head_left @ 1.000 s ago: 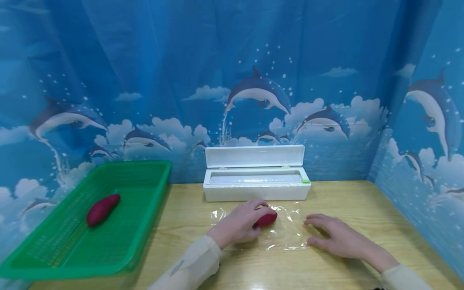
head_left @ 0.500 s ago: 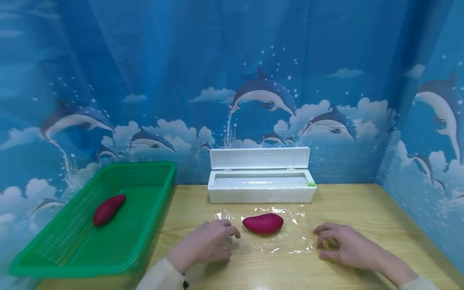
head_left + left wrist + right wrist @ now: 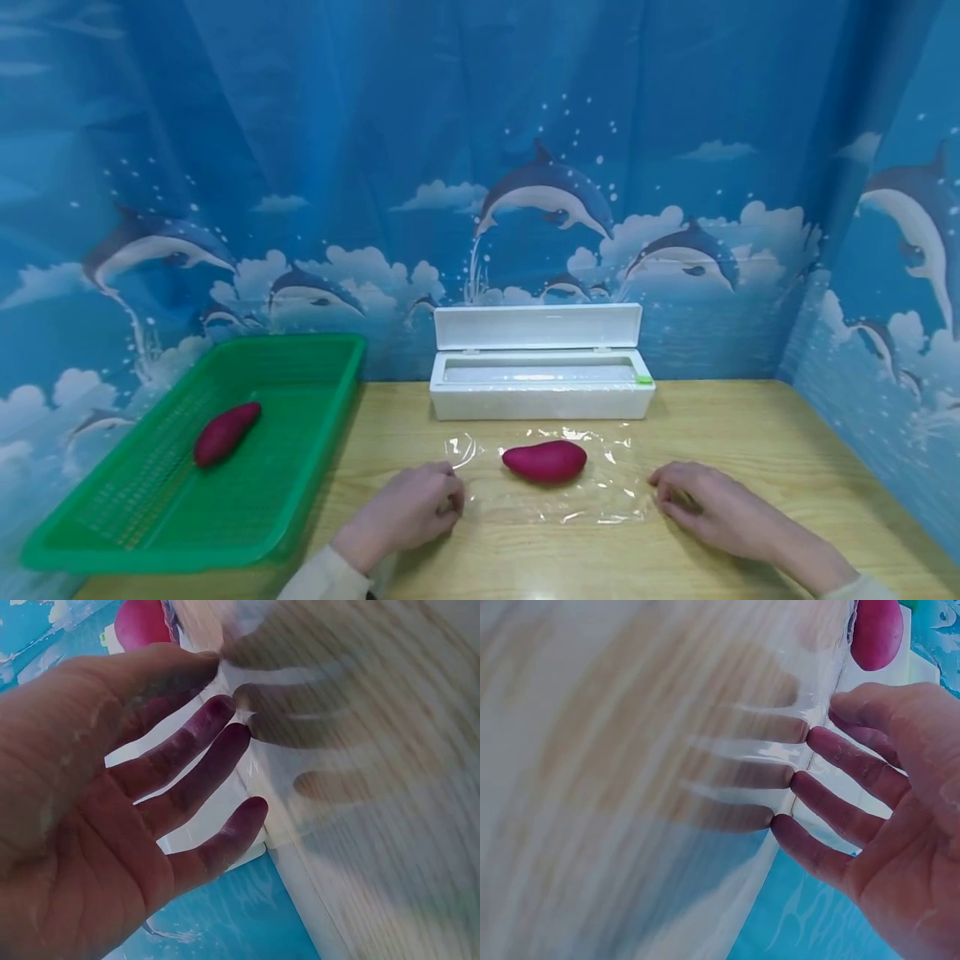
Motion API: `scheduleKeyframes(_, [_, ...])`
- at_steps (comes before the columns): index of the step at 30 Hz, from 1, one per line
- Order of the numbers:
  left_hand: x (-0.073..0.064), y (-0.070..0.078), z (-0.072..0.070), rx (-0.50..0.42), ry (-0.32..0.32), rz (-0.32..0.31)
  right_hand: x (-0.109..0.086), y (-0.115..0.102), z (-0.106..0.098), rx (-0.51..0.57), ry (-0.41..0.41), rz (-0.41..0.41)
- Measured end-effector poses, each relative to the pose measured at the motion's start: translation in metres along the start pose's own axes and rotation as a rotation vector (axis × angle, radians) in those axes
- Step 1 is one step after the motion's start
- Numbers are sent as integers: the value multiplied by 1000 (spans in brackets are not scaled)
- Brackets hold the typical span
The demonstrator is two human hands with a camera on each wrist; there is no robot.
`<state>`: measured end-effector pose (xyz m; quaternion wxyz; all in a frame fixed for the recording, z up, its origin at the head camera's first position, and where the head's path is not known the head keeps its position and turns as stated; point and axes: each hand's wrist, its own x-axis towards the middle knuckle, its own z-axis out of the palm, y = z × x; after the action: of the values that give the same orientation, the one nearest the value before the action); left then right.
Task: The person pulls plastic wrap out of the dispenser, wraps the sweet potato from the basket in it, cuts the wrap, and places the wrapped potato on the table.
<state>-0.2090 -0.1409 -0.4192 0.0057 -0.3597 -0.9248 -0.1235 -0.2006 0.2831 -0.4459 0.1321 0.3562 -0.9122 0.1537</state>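
A purple-red sweet potato point(image 3: 546, 462) lies on a clear sheet of plastic wrap point(image 3: 600, 498) spread over the table. My left hand point(image 3: 408, 512) is at the sheet's left edge, with thumb and index finger together on the wrap and the other fingers bent. At the opposite edge, my right hand point(image 3: 723, 512) pinches the wrap between thumb and index finger. In the right wrist view its other fingertips point(image 3: 784, 821) touch the tabletop. Neither hand touches the sweet potato, part of which shows in both wrist views. The fingertip contact with the clear film is hard to see.
A white wrap dispenser box point(image 3: 540, 406) with its lid point(image 3: 537, 327) raised and a green cutter tab stands behind the sheet. A green plastic basket point(image 3: 324, 437) on the left holds another sweet potato point(image 3: 227, 435). Behind hangs a blue dolphin-print curtain point(image 3: 375, 183).
My left hand has let go of the sweet potato and moved left to the wrap's edge, its fingers drawing together. My right hand has stayed by the right edge, shifting slightly. The view has turned a little.
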Motion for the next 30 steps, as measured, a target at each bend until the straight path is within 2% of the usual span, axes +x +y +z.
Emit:
scheduleKeyframes(3, [1, -2, 0, -58, -5, -31, -1, -3, -1, 32, -39, 55])
scheduleKeyframes(7, [2, -7, -1, -171, -20, -82, -1, -8, -3, 14, -89, 97])
scheduleKeyframes(9, [3, -10, -1, -227, -20, -96, 0, -10, -4, -9, -103, 87])
scheduleKeyframes(12, [4, -13, -2, -283, -6, -98, 3, -10, -4, -51, -81, 36])
scheduleKeyframes(18, [5, -17, -4, -305, -10, -109, 10, -7, -2, -12, -14, -9])
scheduleKeyframes(21, [6, -18, -6, -316, -18, -120, 11, -6, -4, 49, 2, 25])
scheduleKeyframes(25, [7, -19, -8, -352, -5, -134, 14, -3, -10, 131, -15, 132])
scheduleKeyframes(30, [12, -21, -10, -440, 10, -216, 23, -4, -14, 194, -13, 249])
